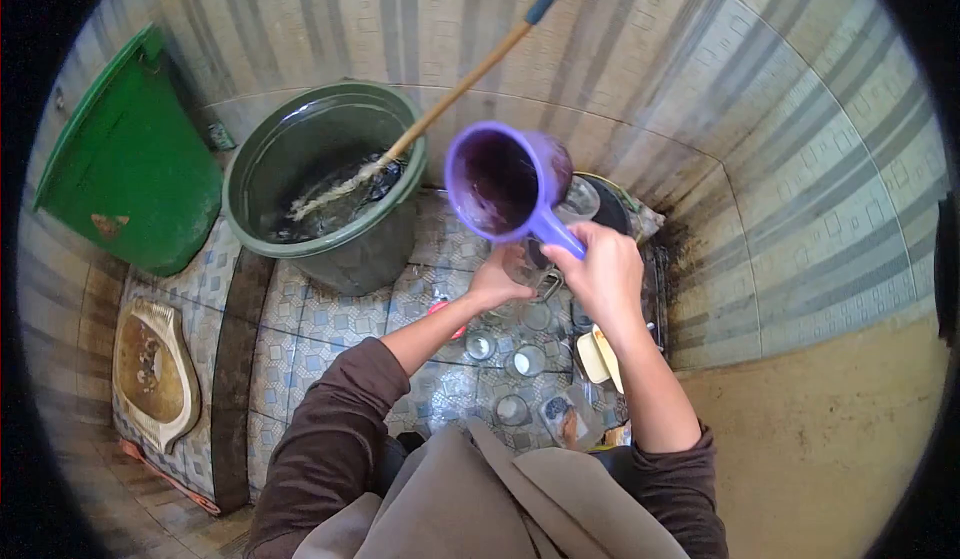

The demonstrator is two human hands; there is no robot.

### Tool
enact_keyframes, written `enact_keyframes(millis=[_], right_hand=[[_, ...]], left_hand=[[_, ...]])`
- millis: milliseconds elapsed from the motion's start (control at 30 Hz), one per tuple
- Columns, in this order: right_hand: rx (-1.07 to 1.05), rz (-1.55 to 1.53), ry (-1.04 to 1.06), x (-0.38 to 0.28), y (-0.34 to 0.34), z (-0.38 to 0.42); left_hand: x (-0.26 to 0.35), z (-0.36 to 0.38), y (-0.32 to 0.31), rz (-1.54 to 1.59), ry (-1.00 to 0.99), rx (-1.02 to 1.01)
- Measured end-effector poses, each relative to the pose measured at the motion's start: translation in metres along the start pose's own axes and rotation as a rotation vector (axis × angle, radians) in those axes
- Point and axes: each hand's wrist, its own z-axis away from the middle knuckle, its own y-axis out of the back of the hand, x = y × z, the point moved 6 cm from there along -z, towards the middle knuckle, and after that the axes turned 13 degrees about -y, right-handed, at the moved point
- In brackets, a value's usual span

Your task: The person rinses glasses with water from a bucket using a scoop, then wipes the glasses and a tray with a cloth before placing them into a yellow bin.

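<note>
Right hand (606, 273): gripping purple dipper (497, 181) by its handle.
Left hand (499, 279): around clear glass mug (538, 273), below dipper — grip partly hidden.
Bucket (352, 267): left of dipper — bottom unseen.

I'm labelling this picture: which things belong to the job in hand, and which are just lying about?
Likely in use: purple dipper (right hand); clear mug (left hand); floor glasses; water bucket.
Lying about, seemingly: green container; squat toilet.

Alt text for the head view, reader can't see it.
The right hand holds a purple dipper by its handle, close to the left hand gripping a clear glass. Left stands a dark green bucket; other glasses sit on the tiled floor.
</note>
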Motion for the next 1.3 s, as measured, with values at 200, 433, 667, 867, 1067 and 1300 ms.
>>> enact_keyframes(millis=[200, 433, 667, 867, 1067, 1300], right_hand=[[0.18, 0.296, -0.12, 0.08, 0.023, 0.04], [0.206, 0.265, -0.306, 0.137, 0.041, 0.06], [0.163, 0.2, -0.328, 0.141, 0.047, 0.068], [0.166, 0.168, -0.283, 0.144, 0.047, 0.073], [0.173, 0.264, -0.34, 0.151, 0.046, 0.073], [0.204, 0.314, -0.263, 0.154, 0.033, 0.071]], left_hand=[[0.015, -0.001, -0.046, -0.167, -0.068, 0.126], [0.002, -0.013, -0.095, -0.085, -0.043, 0.055], [-0.03, -0.001, -0.147, 1.163, 0.735, 0.054], [-0.06, -0.005, -0.149, 1.366, 0.681, -0.082], [-0.023, -0.003, -0.111, 0.377, 0.287, -0.077], [-0.005, -0.023, -0.099, -0.099, -0.112, 0.006]])
